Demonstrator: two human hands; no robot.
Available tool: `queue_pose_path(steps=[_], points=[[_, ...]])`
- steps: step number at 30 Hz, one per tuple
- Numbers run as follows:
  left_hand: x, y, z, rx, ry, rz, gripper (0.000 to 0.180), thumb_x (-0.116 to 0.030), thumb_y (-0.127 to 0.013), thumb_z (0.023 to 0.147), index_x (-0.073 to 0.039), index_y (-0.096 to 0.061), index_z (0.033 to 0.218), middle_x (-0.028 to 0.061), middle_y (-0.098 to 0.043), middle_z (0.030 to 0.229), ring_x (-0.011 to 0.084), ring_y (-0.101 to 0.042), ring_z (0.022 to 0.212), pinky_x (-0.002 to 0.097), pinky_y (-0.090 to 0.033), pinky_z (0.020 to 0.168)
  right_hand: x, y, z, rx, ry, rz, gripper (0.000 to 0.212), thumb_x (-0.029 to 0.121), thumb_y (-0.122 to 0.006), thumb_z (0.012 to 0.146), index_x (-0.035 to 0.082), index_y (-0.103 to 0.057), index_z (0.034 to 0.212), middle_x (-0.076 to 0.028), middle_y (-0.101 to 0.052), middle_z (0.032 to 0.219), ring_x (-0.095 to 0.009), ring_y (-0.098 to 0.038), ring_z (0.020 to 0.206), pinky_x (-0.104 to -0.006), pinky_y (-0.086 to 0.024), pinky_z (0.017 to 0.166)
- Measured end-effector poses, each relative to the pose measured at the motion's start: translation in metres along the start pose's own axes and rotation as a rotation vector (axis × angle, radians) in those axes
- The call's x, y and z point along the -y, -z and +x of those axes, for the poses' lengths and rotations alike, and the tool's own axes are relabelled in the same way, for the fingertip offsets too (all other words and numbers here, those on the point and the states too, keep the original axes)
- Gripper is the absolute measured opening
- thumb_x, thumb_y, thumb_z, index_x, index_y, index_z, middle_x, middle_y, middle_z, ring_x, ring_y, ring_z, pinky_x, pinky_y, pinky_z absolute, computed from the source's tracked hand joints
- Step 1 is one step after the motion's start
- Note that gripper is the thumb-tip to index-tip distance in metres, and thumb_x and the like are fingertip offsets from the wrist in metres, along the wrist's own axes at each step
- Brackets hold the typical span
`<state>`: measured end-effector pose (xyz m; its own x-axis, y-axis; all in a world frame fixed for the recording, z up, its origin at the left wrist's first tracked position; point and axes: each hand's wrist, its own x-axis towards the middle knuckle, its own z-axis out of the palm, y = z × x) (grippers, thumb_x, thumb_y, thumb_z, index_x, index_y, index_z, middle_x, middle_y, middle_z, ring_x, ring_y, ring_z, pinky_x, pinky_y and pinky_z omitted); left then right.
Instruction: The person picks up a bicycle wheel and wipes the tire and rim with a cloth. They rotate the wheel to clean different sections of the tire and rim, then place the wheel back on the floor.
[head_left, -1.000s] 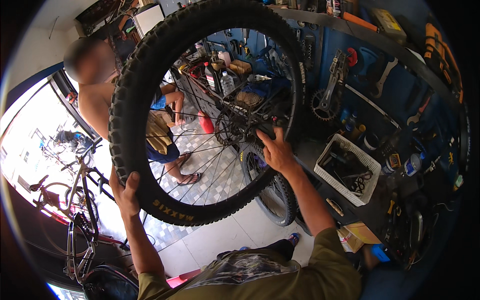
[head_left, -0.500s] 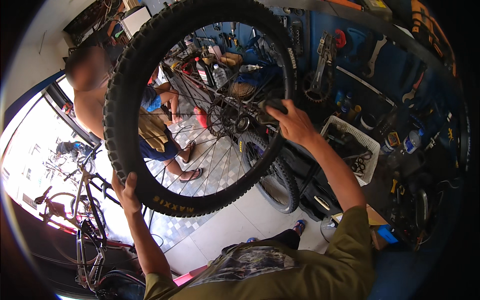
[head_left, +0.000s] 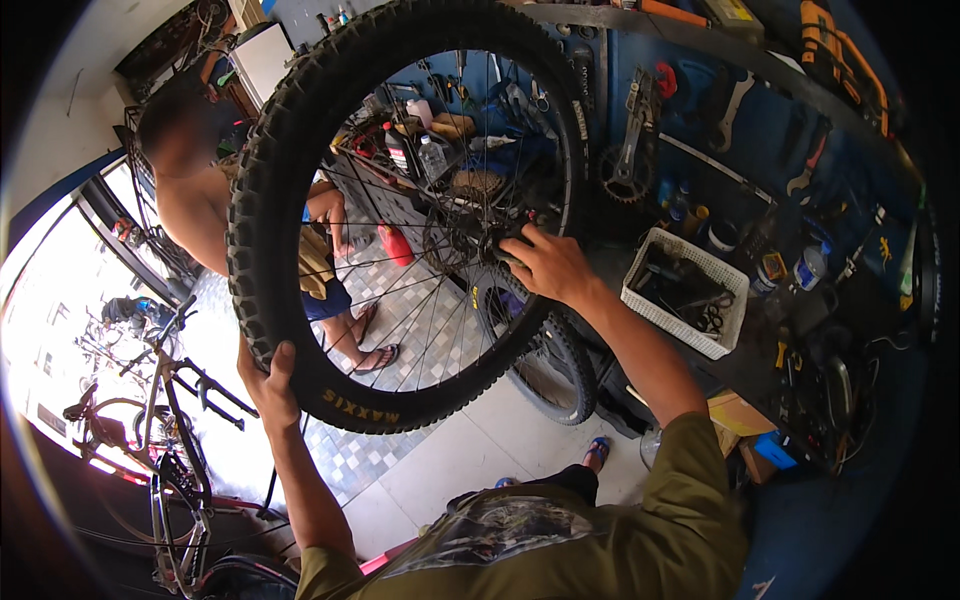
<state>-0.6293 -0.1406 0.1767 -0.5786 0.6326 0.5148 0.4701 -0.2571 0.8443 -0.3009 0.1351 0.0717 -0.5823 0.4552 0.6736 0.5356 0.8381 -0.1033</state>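
I hold a bicycle wheel (head_left: 268,200) up in front of me, with a thick knobbly black tyre, thin dark spokes and a disc rotor (head_left: 447,240) by the hub. My left hand (head_left: 268,385) is closed on the tyre at its lower left, thumb on the near side. At the hub, my right hand (head_left: 550,265) reaches in over the wheel's right side with its fingers bent. A dark wad that looks like a rag is bunched at those fingers, partly hidden by the hand and hard to tell from the dark background.
A white plastic basket (head_left: 735,335) of dark parts stands on the cluttered bench at right. Tools, including a crankset (head_left: 627,150), hang on the blue wall. Another bicycle wheel (head_left: 560,375) stands behind mine. A person (head_left: 195,210) is beyond the wheel; a bike frame (head_left: 165,430) stands left.
My right hand has moved left and down from the rim's right side to the hub. The wheel has shifted slightly right, with my left hand still on the tyre.
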Motion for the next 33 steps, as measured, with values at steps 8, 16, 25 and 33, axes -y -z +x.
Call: queue_pose_path(steps=[8, 16, 25, 33], points=[[0.015, 0.006, 0.003, -0.022, 0.011, 0.006, 0.075, -0.043, -0.077, 0.083, 0.005, -0.057, 0.137, 0.0133, -0.068, 0.115, 0.0223, -0.063, 0.1, 0.0366, -0.05, 0.091, 0.016, -0.032, 0.011, -0.124, -0.115, 0.249, 0.025, 0.018, -0.068, 0.091, 0.01, -0.068, 0.115, -0.014, -0.072, 0.089, -0.035, -0.073, 0.073, -0.0473, -0.059, 0.065], [0.012, 0.005, -0.009, -0.023, -0.037, 0.034, 0.073, -0.041, -0.076, 0.083, 0.005, -0.057, 0.136, 0.0119, -0.068, 0.112, 0.0212, -0.063, 0.098, 0.0359, -0.05, 0.089, 0.04, -0.041, 0.019, -0.111, -0.813, 1.393, 0.011, 0.014, -0.063, 0.099, 0.004, -0.068, 0.099, 0.0, -0.06, 0.072, -0.011, -0.053, 0.058, -0.0297, -0.045, 0.056], [0.003, 0.006, -0.009, 0.029, -0.069, 0.05, 0.076, -0.044, -0.076, 0.08, 0.006, -0.056, 0.134, 0.0119, -0.068, 0.109, 0.0204, -0.062, 0.095, 0.0337, -0.05, 0.085, 0.063, -0.055, -0.006, -0.321, -0.941, 2.878, 0.023, 0.03, -0.06, 0.104, 0.013, -0.057, 0.088, 0.005, -0.048, 0.065, -0.007, -0.042, 0.051, -0.026, -0.037, 0.051], [0.003, 0.003, -0.015, -0.05, -0.046, 0.088, 0.079, -0.044, -0.077, 0.079, 0.005, -0.056, 0.137, 0.0133, -0.067, 0.112, 0.0219, -0.062, 0.098, 0.0363, -0.05, 0.089, 0.065, -0.028, -0.002, -0.138, -1.096, 2.002, 0.013, 0.021, -0.059, 0.1, 0.01, -0.06, 0.093, 0.002, -0.05, 0.067, -0.01, -0.046, 0.051, -0.0289, -0.039, 0.048]])
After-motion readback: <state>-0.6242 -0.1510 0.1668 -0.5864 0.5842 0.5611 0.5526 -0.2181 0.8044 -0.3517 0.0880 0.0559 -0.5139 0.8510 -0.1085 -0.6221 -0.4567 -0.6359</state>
